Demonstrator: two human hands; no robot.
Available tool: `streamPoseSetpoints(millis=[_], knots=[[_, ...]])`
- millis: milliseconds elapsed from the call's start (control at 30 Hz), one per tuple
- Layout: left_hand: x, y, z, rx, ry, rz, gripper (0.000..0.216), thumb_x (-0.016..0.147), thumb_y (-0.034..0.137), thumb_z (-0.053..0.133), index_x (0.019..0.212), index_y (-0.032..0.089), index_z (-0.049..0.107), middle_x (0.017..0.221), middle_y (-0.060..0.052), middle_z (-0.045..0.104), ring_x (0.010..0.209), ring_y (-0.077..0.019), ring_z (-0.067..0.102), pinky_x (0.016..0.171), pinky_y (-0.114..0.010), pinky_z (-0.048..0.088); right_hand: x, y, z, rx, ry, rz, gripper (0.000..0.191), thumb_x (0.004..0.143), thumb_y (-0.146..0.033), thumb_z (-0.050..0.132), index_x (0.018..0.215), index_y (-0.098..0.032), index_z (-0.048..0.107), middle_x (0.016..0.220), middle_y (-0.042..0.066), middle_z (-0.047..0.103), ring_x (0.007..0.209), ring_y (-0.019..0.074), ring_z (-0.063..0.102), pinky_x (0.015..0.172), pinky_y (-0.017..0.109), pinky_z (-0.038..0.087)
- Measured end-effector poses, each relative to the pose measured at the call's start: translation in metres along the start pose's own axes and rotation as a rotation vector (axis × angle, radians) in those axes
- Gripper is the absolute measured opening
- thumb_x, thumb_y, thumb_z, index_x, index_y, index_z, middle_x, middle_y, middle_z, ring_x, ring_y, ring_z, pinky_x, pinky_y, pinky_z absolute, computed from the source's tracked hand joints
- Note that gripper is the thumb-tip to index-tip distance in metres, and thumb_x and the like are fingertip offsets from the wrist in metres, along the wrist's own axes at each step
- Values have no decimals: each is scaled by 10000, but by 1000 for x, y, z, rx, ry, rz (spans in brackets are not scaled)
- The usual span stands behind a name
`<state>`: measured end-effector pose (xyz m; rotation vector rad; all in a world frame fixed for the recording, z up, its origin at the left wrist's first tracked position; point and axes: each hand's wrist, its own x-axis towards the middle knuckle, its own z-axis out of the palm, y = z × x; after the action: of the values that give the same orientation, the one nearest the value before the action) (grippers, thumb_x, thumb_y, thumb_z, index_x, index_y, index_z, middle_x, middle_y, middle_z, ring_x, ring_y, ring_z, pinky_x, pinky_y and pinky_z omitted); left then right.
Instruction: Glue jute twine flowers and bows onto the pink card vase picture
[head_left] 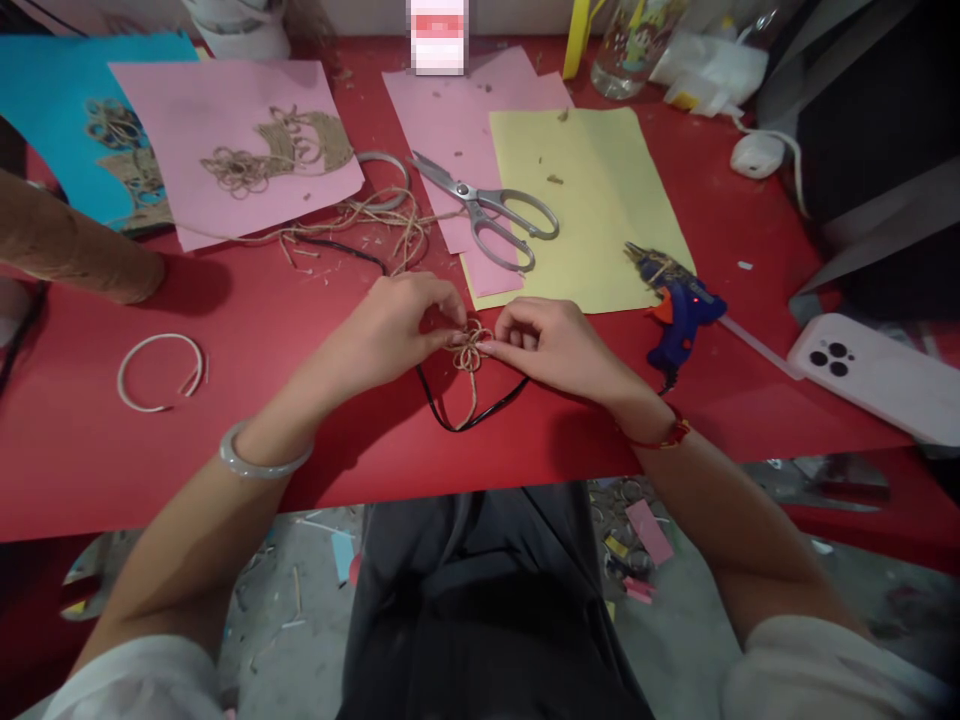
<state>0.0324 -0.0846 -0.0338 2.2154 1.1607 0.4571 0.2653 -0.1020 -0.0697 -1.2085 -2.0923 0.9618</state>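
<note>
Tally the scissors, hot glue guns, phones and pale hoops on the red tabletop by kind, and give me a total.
Scissors: 1
Hot glue guns: 1
Phones: 1
Pale hoops: 2
Total: 5

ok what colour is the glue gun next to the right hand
The plastic hot glue gun is dark blue with orange trim, shown best in the head view.
</note>
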Motion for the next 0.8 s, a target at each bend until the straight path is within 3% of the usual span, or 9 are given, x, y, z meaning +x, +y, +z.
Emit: streamPoseSetpoints(millis=[800], knots=[[0,-1,5,-7,-2,-8,87,853,234,725,913,171,731,921,-43,757,843,-183,685,797,-304,495,2,-4,3,-44,13,2,238,884,-323,751,747,-175,625,711,-7,598,618,106,467,595,276,337]])
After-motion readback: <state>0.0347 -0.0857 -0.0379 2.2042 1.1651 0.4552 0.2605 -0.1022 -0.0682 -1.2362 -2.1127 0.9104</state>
